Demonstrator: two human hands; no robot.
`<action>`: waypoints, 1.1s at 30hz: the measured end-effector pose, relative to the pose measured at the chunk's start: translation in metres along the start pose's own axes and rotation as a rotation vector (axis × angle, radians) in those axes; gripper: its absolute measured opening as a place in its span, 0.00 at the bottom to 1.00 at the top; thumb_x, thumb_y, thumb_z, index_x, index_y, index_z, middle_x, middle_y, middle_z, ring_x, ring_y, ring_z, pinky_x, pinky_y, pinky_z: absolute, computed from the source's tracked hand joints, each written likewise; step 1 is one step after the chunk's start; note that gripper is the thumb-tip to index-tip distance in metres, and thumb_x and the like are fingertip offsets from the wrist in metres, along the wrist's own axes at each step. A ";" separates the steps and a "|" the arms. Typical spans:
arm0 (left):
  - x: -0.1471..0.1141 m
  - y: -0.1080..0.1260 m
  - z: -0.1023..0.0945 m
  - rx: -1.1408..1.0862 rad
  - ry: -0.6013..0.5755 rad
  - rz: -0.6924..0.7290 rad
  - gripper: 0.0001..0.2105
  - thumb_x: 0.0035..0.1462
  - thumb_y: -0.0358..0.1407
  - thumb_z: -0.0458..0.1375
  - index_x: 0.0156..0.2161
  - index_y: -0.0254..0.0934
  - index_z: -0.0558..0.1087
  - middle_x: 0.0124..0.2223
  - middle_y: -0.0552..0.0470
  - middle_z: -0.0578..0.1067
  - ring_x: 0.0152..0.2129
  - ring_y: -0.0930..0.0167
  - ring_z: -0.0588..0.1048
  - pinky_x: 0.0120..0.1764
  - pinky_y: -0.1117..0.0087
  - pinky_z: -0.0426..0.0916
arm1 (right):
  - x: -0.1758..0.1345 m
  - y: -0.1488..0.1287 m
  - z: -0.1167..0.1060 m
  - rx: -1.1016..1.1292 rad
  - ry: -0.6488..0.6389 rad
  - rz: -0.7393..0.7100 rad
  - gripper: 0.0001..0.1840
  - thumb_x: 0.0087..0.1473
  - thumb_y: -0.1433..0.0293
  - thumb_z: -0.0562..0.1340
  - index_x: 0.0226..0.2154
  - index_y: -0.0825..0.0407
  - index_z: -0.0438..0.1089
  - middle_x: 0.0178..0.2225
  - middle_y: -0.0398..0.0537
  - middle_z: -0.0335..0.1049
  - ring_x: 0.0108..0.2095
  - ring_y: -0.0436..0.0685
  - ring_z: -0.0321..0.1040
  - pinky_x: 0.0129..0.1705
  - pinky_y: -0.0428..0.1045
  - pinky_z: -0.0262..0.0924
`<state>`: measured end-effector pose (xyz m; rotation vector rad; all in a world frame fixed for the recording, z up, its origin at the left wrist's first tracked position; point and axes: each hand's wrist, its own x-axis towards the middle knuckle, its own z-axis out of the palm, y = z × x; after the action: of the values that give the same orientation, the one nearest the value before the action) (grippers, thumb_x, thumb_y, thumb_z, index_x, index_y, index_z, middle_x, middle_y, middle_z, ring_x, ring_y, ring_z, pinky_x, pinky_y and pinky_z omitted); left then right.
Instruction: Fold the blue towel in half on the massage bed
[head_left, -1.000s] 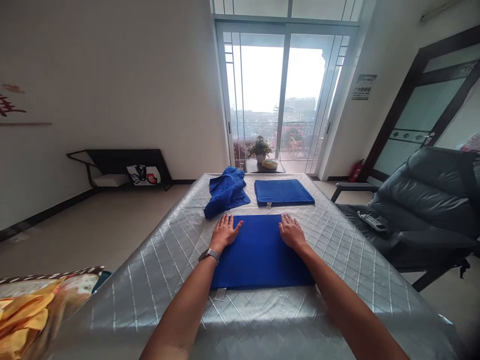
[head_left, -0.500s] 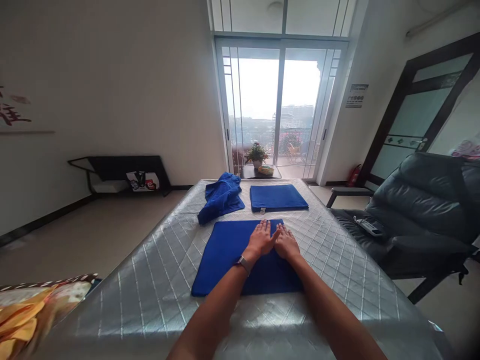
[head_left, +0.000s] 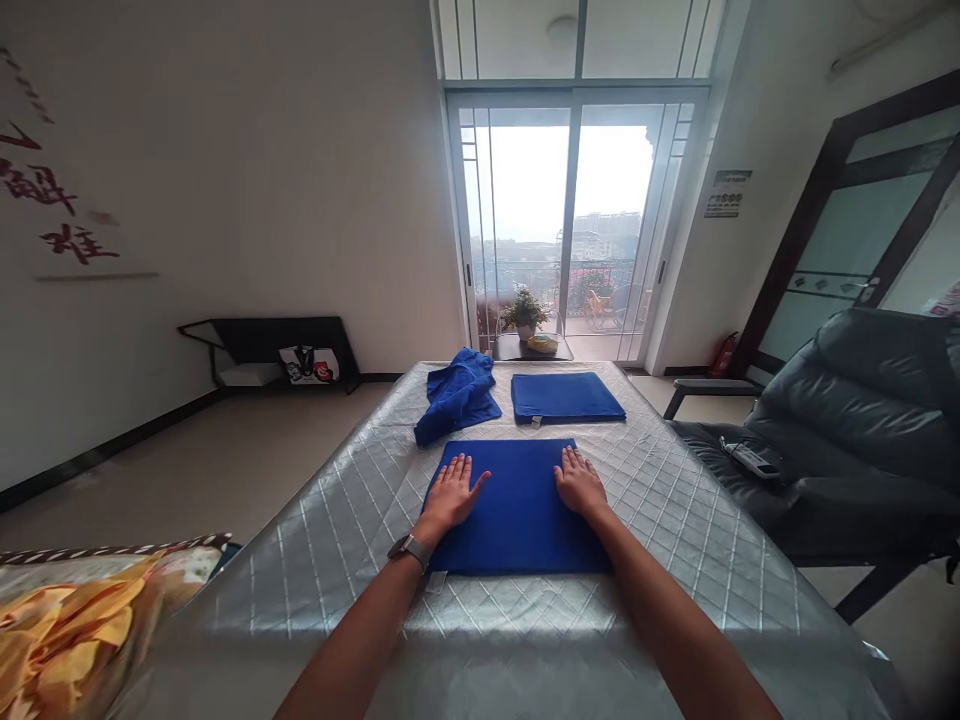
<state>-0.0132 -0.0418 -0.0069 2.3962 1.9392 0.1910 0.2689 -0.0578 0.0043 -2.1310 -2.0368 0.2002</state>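
Observation:
A folded blue towel lies flat before me on a silver quilted cover. My left hand rests on its left side, fingers stretched out and thumb apart. On the towel's right side lies my right hand, also flat with nothing in it. Beyond them is a neat stack of folded blue towels with a small white tag at its front edge. To the left of that stack sits a crumpled blue towel.
A dark padded armchair stands close on the right, with a light-coloured device on its seat. Yellow cloth lies at lower left. A potted plant stands on a small table past the far edge, before glass doors.
My left hand has slid left across the towel, away from my right hand, which stays near the right side. The view has shifted slightly left.

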 end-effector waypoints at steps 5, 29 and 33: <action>-0.013 -0.022 -0.001 -0.008 0.031 -0.018 0.45 0.65 0.61 0.27 0.71 0.25 0.50 0.73 0.37 0.48 0.70 0.60 0.46 0.69 0.56 0.45 | -0.011 -0.006 -0.009 -0.052 0.061 -0.005 0.35 0.67 0.63 0.41 0.71 0.63 0.47 0.73 0.55 0.40 0.72 0.58 0.35 0.71 0.56 0.29; -0.037 0.168 0.007 -0.118 0.013 0.355 0.40 0.68 0.53 0.23 0.70 0.27 0.54 0.72 0.40 0.53 0.70 0.64 0.49 0.69 0.60 0.44 | -0.079 0.003 -0.004 -0.087 0.006 -0.054 0.35 0.69 0.62 0.41 0.71 0.63 0.44 0.73 0.55 0.38 0.73 0.58 0.34 0.71 0.54 0.32; -0.041 0.115 0.003 -0.099 -0.023 0.294 0.40 0.68 0.56 0.26 0.71 0.29 0.53 0.73 0.42 0.50 0.70 0.64 0.47 0.70 0.58 0.43 | -0.078 0.001 -0.004 -0.065 0.010 -0.025 0.35 0.69 0.61 0.41 0.71 0.63 0.45 0.73 0.56 0.39 0.72 0.58 0.35 0.71 0.54 0.31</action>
<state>0.0901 -0.1060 0.0007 2.5919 1.5207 0.2626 0.2669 -0.1358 0.0060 -2.1377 -2.0911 0.1208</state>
